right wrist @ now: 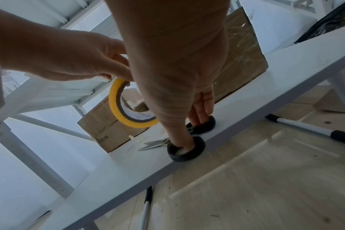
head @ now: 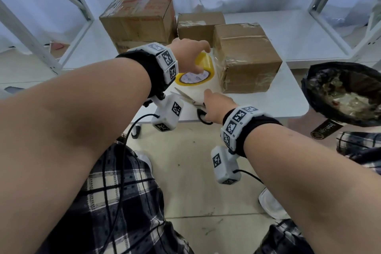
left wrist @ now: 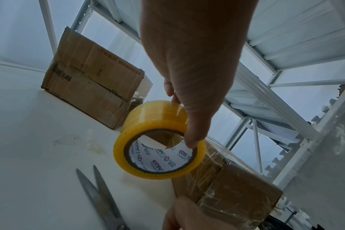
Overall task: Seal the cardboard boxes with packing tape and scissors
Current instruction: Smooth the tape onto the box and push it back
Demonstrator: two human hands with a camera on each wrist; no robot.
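Note:
A yellow roll of packing tape [head: 203, 64] is tilted over the white table [head: 288, 97]. My left hand [head: 189, 51] pinches it, with the thumb inside the core [left wrist: 191, 140] and the fingers over the outer rim. I cannot tell whether the roll's lower edge touches the table. The scissors [head: 189, 99] lie on the table near its front edge, blades apart. My right hand [head: 214, 107] has its thumb in one black loop [right wrist: 187, 154] and its fingers in the other. A tape-wrapped cardboard box [head: 245, 57] stands just right of the roll.
Behind the roll stand a large box with red print [head: 140, 20] and a small box [head: 200, 24]. A black bin bag [head: 342, 93] full of scraps is off the table's right end. White metal shelving frames [head: 329, 6] flank the table.

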